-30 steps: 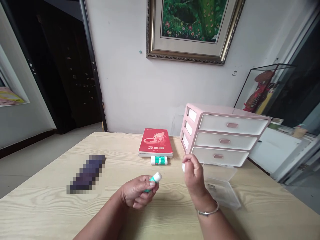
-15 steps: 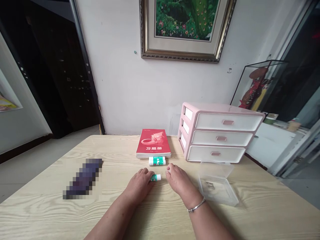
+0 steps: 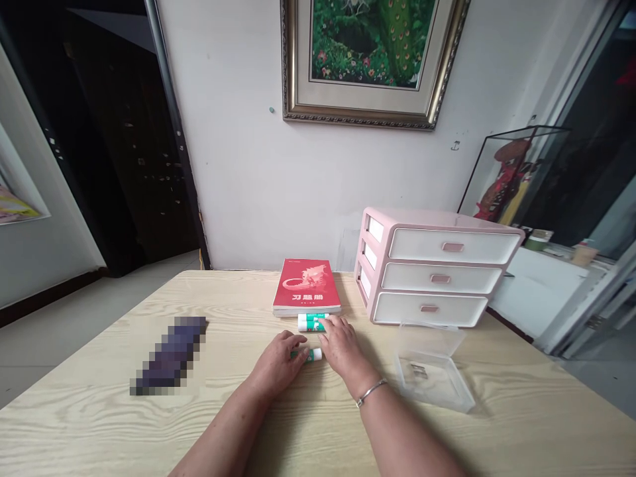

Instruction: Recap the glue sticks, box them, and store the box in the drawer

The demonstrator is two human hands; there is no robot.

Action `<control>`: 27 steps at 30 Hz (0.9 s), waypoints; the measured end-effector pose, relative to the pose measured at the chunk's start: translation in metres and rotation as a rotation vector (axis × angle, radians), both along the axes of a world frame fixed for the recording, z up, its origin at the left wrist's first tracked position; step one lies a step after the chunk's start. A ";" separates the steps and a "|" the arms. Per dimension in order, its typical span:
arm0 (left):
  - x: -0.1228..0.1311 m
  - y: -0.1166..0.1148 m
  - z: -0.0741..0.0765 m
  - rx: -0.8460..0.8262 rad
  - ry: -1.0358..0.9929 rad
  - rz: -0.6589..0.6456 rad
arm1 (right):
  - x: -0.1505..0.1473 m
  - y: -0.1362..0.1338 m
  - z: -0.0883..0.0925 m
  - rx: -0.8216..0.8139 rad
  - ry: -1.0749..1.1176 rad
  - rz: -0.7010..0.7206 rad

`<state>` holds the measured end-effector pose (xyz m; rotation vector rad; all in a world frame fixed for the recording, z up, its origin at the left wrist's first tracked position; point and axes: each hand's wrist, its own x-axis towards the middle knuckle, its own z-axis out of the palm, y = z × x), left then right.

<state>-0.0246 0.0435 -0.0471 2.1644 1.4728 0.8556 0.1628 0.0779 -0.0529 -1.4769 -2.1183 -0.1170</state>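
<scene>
A green-and-white glue stick (image 3: 315, 355) lies on the table, its white end sticking out to the right of my left hand (image 3: 278, 358). My left thumb and fingers are closed around its left part, which they hide. Two more glue sticks (image 3: 309, 322) rest side by side against the front of a red-covered book (image 3: 307, 283). My right hand (image 3: 342, 343) reaches over the right end of this pair, fingers stretched out and apart, covering that end. Whether the fingertips press on the pair I cannot tell.
On the right stands a pink and white drawer unit (image 3: 437, 275). In front of it is a clear plastic box (image 3: 437, 384) with its lid up and a small item inside. A blurred dark object (image 3: 171, 354) lies on the left of the wooden table (image 3: 99, 424).
My right hand has moved forward and left, from beside the single glue stick to the right end of the pair, and its fingers have stretched out. The left hand stays at the single stick.
</scene>
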 end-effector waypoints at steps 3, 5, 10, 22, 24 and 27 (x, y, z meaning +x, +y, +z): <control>0.002 0.002 -0.001 -0.025 -0.032 0.035 | -0.001 -0.001 -0.002 -0.005 -0.014 -0.049; 0.002 0.003 -0.001 -0.036 -0.045 0.050 | -0.002 -0.003 -0.004 -0.005 -0.029 -0.071; 0.001 0.004 -0.001 -0.029 -0.096 0.050 | -0.003 -0.002 -0.010 0.009 -0.026 -0.071; 0.010 -0.009 0.025 0.020 -0.494 -0.059 | -0.013 -0.029 0.020 0.046 0.480 0.359; 0.014 -0.016 0.033 0.014 -0.548 -0.105 | -0.016 -0.038 0.028 -0.008 0.527 0.441; 0.016 -0.025 0.039 0.081 -0.457 -0.054 | -0.016 -0.048 0.038 -0.100 0.710 0.453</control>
